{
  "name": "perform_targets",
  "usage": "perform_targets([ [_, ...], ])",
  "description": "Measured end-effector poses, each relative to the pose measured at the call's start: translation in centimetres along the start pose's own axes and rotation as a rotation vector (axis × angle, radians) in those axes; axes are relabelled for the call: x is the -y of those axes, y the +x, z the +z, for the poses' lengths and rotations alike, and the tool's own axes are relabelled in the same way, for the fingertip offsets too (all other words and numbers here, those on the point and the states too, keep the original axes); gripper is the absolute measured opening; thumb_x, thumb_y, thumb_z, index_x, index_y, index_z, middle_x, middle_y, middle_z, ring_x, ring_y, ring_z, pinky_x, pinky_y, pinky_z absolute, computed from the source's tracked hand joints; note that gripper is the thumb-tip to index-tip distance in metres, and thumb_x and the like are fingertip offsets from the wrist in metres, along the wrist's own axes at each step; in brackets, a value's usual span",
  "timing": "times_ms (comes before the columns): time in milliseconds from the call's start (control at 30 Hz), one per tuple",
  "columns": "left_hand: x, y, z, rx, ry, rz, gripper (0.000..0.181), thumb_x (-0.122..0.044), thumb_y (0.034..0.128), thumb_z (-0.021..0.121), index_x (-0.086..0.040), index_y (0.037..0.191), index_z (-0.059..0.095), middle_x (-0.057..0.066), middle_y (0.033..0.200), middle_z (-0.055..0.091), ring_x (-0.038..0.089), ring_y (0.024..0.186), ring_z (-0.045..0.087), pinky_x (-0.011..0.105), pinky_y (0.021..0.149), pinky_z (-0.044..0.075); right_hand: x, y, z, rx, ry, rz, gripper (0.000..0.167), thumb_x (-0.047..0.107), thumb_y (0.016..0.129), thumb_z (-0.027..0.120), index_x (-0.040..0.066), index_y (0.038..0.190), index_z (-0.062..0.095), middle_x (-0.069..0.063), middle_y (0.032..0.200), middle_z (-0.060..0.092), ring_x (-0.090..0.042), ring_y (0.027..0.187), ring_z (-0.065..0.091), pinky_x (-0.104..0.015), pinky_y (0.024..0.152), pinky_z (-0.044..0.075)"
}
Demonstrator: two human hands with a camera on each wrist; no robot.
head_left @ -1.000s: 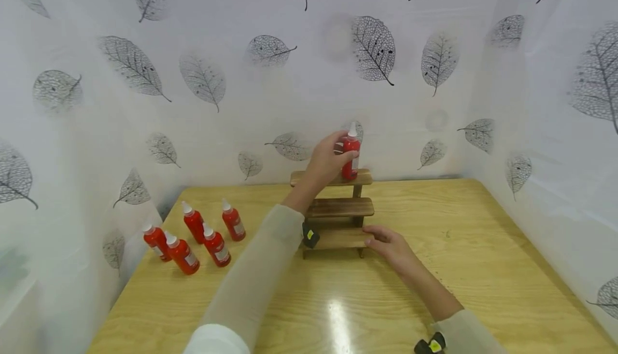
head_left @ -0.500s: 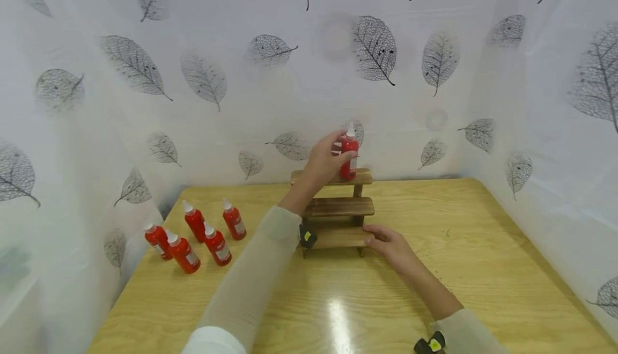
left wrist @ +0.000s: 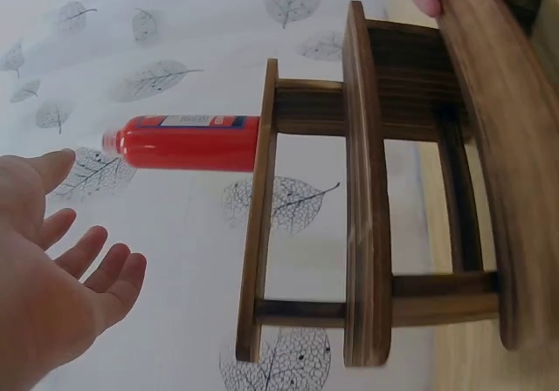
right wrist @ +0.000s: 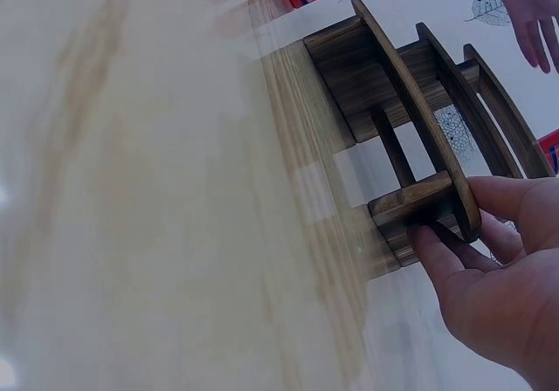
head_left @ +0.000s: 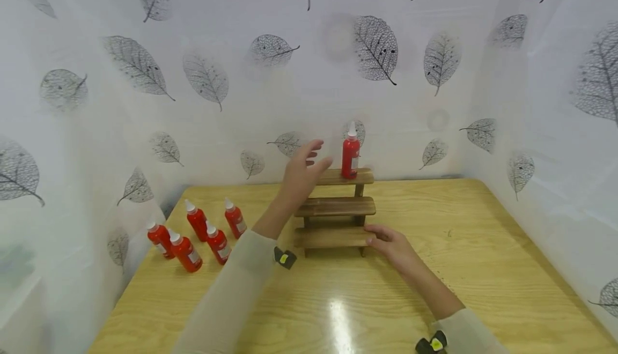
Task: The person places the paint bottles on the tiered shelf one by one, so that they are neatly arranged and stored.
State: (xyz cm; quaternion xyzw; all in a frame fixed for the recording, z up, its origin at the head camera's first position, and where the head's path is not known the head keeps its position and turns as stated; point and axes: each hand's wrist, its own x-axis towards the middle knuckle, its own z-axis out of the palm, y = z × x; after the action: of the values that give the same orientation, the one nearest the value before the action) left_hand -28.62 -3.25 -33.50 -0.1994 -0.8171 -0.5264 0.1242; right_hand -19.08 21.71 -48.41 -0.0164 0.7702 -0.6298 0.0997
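A red squeeze bottle (head_left: 350, 158) with a white pointed cap stands upright on the top step of a three-tier wooden stand (head_left: 335, 207), toward its right end. To the left of that bottle is my left hand (head_left: 298, 176), apart from it, fingers spread and holding nothing. The left wrist view shows a gap between those fingertips and the bottle (left wrist: 188, 142). My right hand (head_left: 393, 249) grips the right end of the lowest step. In the right wrist view, its thumb and fingers pinch the board's end (right wrist: 463, 203).
Several more red squeeze bottles (head_left: 185, 252) stand grouped on the left of the wooden table (head_left: 434, 225). A pale curtain (head_left: 309, 96) printed with leaves hangs behind and at both sides of the table.
My left hand has let go of the red bottle and drawn back to the left. The bottle stays upright on the top step. My right hand keeps its hold on the stand.
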Motion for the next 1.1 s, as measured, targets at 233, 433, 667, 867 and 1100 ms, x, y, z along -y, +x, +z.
perform_targets([
  [233,1.7,-3.3,-2.5,-0.043,-0.040,-0.029,0.048,-0.031,0.0956,0.070,-0.016,0.140,0.057,0.003,0.138,0.059,0.023,0.122,0.058,0.041,0.104,0.051,0.1,-0.2,-0.1,0.004,-0.008,0.000,0.055,0.033,0.097,0.067,0.010,0.145,0.052,-0.016,0.157,0.043,-0.039,0.148,0.032,-0.057,0.120,0.029],
  [433,3.1,-7.1,-4.5,-0.076,0.012,-0.028,0.048,-0.028,0.0956,0.070,-0.014,0.139,0.057,0.007,0.138,0.060,0.028,0.122,0.059,0.046,0.103,0.052,0.0,-0.2,0.0,0.002,-0.009,0.006,0.054,0.033,0.098,0.066,0.010,0.144,0.053,-0.016,0.156,0.044,-0.039,0.148,0.033,-0.056,0.120,0.030],
  [667,3.9,-11.6,-6.9,-0.109,0.034,-0.017,0.046,-0.029,0.0958,0.070,-0.013,0.138,0.058,0.007,0.139,0.060,0.028,0.123,0.057,0.049,0.105,0.050,0.0,0.0,0.0,0.000,-0.016,-0.005,0.053,0.033,0.097,0.067,0.009,0.143,0.054,-0.016,0.155,0.045,-0.039,0.148,0.033,-0.057,0.120,0.030],
  [867,4.6,-15.0,-8.9,-0.137,0.102,-0.087,0.045,-0.034,0.0956,0.070,-0.018,0.137,0.059,0.004,0.136,0.061,0.025,0.120,0.060,0.047,0.100,0.054,0.1,0.0,-0.1,0.013,-0.007,-0.007,0.054,0.033,0.098,0.066,0.009,0.144,0.053,-0.015,0.157,0.043,-0.039,0.149,0.032,-0.058,0.120,0.029],
  [1100,5.6,-18.6,-11.0,-0.234,0.193,-0.226,0.044,-0.035,0.0974,0.067,-0.020,0.137,0.059,-0.002,0.131,0.063,0.012,0.117,0.058,0.016,0.098,0.048,0.2,0.0,-0.1,0.010,-0.008,0.004,0.055,0.034,0.097,0.067,0.010,0.145,0.053,-0.015,0.157,0.042,-0.039,0.149,0.031,-0.057,0.120,0.029],
])
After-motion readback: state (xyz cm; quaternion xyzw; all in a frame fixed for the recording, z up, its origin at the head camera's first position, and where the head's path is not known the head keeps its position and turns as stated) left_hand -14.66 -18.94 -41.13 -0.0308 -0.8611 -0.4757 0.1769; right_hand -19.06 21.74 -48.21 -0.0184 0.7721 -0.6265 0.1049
